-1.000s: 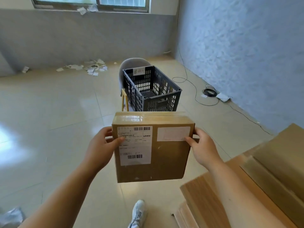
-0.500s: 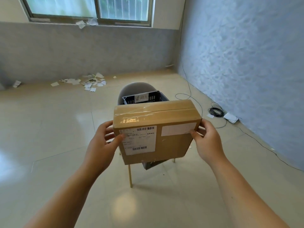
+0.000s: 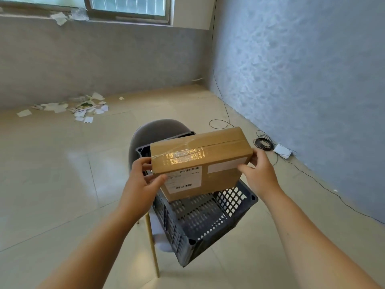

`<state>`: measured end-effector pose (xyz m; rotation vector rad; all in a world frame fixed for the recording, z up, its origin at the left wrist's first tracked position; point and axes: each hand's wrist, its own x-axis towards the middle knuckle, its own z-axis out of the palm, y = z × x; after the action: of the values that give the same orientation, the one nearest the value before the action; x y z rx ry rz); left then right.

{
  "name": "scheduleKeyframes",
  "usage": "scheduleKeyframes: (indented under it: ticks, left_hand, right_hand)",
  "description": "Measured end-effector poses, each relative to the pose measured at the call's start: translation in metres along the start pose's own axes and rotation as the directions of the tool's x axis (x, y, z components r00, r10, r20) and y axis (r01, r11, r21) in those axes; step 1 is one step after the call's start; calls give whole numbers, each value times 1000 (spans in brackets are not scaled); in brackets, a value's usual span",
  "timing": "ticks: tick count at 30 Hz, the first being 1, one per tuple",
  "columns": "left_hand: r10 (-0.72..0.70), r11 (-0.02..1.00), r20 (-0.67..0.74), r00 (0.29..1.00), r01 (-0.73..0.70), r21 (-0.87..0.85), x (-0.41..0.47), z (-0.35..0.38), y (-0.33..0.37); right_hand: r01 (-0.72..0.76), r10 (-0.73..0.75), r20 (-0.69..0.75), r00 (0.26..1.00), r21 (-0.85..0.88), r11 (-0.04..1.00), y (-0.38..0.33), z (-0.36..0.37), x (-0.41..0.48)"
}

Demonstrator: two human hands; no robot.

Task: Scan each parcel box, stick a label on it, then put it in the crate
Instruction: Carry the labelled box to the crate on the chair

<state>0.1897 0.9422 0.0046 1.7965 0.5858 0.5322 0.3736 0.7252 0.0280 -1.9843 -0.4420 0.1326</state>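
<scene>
1. The parcel box [image 3: 218, 184] is hanging in the air between 2 hands, over the far half of the crate [image 3: 208, 222].
2. Its long axis is running left to right, with the right end riding a little higher and farther away than the left.
3. The broad face with the printed shipping label [image 3: 183, 180] and a blank white label [image 3: 227, 164] is pointing toward the viewer. The narrow taped side is pointing up.
4. The left hand [image 3: 141, 184] is gripping the box's left end, its thumb lying on the labelled face and its fingers curling behind.
5. The right hand [image 3: 260, 174] is gripping the right end the same way, its thumb pressing on the blank label's corner.
6. The box's lower edge is crossing the crate's open top in view; I cannot tell whether it is below the rim.
7. The crate is sitting on a grey chair [image 3: 154, 130], turned corner-on, its near half showing bare slotted walls.
8. Open tiled floor is spreading left of the chair, with paper scraps [image 3: 83, 107] near the far wall. A coiled cable [image 3: 263, 142] is lying by the right wall.
</scene>
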Motion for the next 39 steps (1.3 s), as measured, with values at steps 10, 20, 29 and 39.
scheduleKeyframes:
  ticks: [10, 20, 29, 39]
  left_hand:
    - [-302, 915, 34, 953, 280, 291, 98, 44, -86]
    - [-523, 713, -109, 845, 504, 487, 197, 78, -135]
    - [-535, 602, -231, 813, 559, 570, 263, 90, -185]
    - [-569, 611, -134, 812, 526, 591, 262, 97, -211]
  right_hand:
    - [-120, 205, 223, 953, -341, 932, 83, 65, 122]
    - [59, 251, 475, 844, -547, 835, 134, 143, 255]
    - [148, 271, 505, 819, -643, 751, 166, 208, 321]
    - [250, 390, 713, 583, -614, 749, 182, 228, 331]
